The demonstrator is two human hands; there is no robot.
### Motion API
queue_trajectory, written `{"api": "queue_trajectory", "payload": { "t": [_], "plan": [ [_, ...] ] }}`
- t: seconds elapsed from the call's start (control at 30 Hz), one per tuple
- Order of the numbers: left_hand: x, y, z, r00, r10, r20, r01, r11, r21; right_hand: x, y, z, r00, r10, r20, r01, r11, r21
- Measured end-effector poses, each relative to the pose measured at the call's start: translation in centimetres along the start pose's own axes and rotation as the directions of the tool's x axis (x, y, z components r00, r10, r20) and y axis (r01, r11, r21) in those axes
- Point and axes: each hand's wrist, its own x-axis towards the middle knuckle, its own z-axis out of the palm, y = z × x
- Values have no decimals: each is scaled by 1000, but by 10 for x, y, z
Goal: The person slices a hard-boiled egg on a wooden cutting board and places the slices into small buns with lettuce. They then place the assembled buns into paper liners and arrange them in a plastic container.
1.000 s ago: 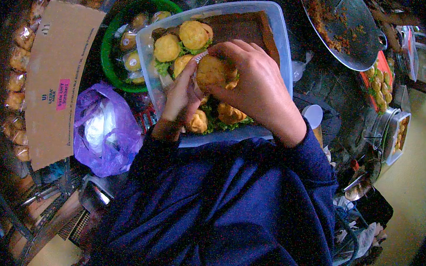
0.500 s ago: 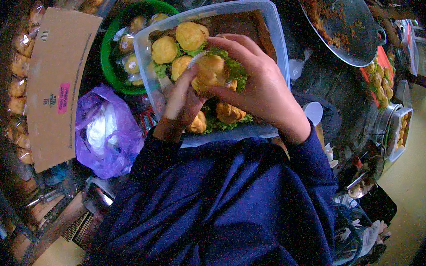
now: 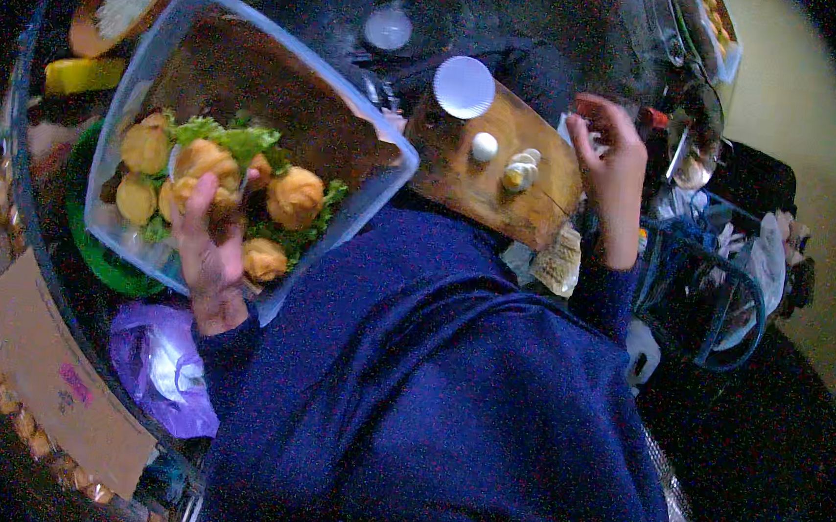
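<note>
My left hand (image 3: pixel 210 262) is over the clear plastic tub (image 3: pixel 401 162) at the left, thumb and fingers around a golden bun (image 3: pixel 206 164) in a pale paper cup. Green lettuce (image 3: pixel 227 135) shows beside this bun; whether it belongs to it I cannot tell. More filled buns (image 3: pixel 294 198) sit in the tub around the hand. At the right, my right hand (image 3: pixel 615 149) is past the far right edge of a wooden cutting board (image 3: pixel 446 160), fingers bent and apart, close to something whitish. The board carries a whole peeled egg (image 3: pixel 484 147), egg slices (image 3: pixel 520 171) and a stack of white paper cups (image 3: pixel 463 87).
Left of the tub lie a green basin (image 3: pixel 113 262), a purple plastic bag (image 3: pixel 156 368), a cardboard sheet (image 3: pixel 64 385) and a yellow object (image 3: pixel 84 76). A blue-trimmed bag (image 3: pixel 701 283) stands at the right. A round pale lid-like piece (image 3: pixel 387 27) lies at the back.
My view has swung right, bringing the cutting board into sight. My right hand has left the bun and reached right beyond the board; my left hand keeps the bun over the tub.
</note>
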Motion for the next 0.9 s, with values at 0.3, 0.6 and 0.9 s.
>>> {"api": "queue_trajectory", "payload": {
  "t": [0.3,0.6,0.9],
  "plan": [
    [0,1,31,975,-114,192,121,992,-29,-84,63,45,991,67,112,-72,996,42],
    [-9,-12,46,963,-174,205,145,978,149,-104,50,74,982,184,-36,-179,977,113],
    [-26,-11,69,958,-184,218,161,980,116,-103,43,77,974,187,-126,-167,974,153]
  ]
}}
